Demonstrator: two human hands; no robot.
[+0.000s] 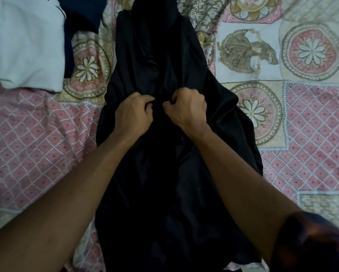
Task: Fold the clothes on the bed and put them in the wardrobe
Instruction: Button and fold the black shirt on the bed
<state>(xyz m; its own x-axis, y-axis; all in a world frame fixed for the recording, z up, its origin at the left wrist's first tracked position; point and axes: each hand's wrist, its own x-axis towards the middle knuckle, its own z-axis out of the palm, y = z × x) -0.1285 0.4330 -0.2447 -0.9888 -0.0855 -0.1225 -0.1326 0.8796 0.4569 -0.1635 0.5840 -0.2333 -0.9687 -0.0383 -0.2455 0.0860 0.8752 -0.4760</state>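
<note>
I am pinching the black garment with both hands: left hand and right hand are curling their fingers into the fabric near its centre. The garment is lying lengthwise on the patterned bedspread, beside a white cloth.

the bed is spread in pink lattice and cream flower medallions (one panel shows an elephant). a long black garment lies lengthwise down its middle; at far left a white cloth touches a navy cloth.
</note>
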